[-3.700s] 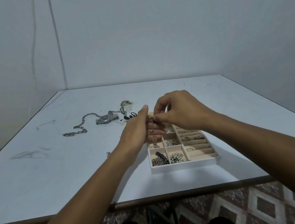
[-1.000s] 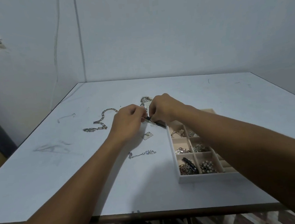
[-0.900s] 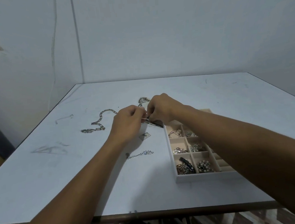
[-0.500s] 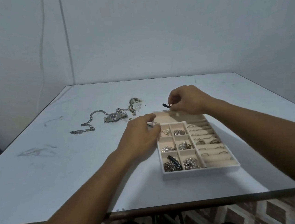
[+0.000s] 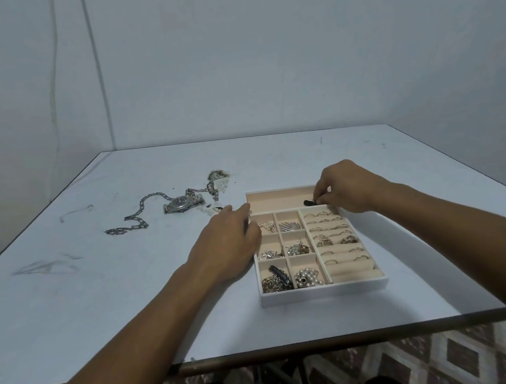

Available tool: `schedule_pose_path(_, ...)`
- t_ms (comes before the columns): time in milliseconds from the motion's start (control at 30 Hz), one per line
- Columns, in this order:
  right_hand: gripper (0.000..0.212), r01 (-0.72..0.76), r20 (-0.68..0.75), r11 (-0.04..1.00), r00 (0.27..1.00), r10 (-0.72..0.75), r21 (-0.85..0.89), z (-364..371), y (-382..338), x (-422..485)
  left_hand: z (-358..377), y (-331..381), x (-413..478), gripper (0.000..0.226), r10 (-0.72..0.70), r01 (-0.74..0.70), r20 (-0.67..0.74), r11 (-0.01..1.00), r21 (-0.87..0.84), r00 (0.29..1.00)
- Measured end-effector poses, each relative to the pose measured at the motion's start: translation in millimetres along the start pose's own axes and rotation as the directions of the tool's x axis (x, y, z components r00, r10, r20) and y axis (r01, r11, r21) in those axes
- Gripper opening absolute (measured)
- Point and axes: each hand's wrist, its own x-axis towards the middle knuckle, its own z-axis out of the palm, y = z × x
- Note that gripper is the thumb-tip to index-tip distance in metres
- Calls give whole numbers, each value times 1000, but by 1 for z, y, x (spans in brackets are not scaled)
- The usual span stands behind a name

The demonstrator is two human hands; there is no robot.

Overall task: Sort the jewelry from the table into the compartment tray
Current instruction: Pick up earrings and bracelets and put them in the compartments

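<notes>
The white compartment tray lies on the table, right of centre, with chains, beads and rings in its beige cells. My right hand hovers over the right end of the tray's long back compartment. It pinches a small black jewelry piece low inside that compartment. My left hand lies palm down against the tray's left wall, fingers pointing at the far left corner, and nothing shows in it. A silver watch, a long chain and small bits remain on the table to the left.
A small tangled heap of jewelry lies beyond the watch. The white table has pen marks on its left side and a brown front edge. Walls stand close behind and to the left. Patterned floor shows below.
Both hands left the loose pile and came to the tray. My right hand then carried the black piece down into the back compartment while my left hand settled by the tray's left wall.
</notes>
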Motion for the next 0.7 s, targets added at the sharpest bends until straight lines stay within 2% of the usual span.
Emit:
schedule_pose_path(300,20,53,126,981,992,-29,-186,-6,-5,5,0,0,1,31,-10,10,14,1000,18,1000)
schedule_pose_path(433,23,101,159,947,986,-55,-304,-6,-5,-1,-1,0,2,38,-20,20,16,1000,22,1000)
schedule_pose_path(567,27,187,189,869,976,-110,-458,-9,-7,-11,-1,1,3,28,-21,20,12,999,38,1000)
schedule_pose_path(700,26,270,236,748,959,-155,-606,-12,-11,-17,-1,1,3,26,-9,9,8,999,33,1000)
